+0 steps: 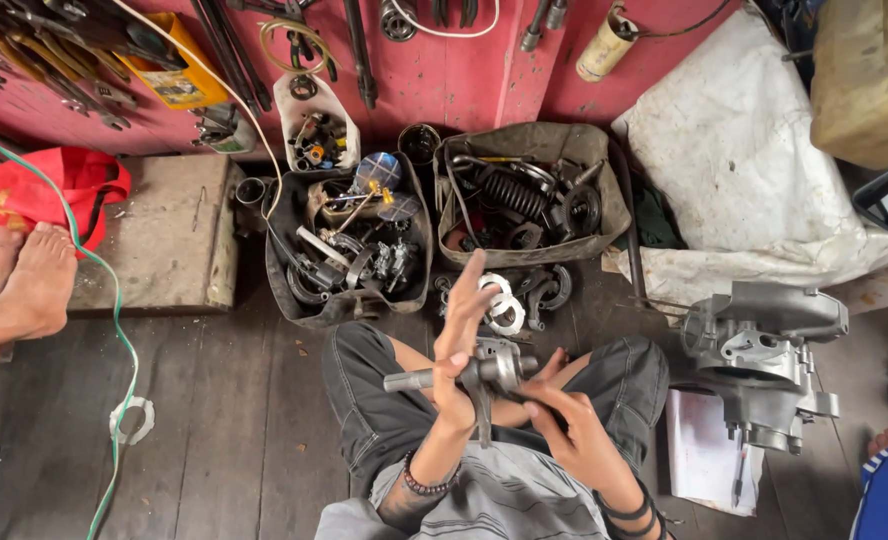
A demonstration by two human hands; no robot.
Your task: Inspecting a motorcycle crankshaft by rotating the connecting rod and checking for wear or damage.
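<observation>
Crankshaft (484, 372) in both hands' grip, left hand (456, 365), right hand (564, 415), over dark plank floor (214, 400), red wall (444, 70) beyond.

Grey metal crankshaft with round webs and connecting rod (484, 372), greasy, held level above the lap, stub shaft pointing left

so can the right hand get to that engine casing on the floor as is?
Probably not right away: the right hand is busy on the metal shaft part together with the left hand. The engine casing lies past the right knee, with nothing between them.
</observation>
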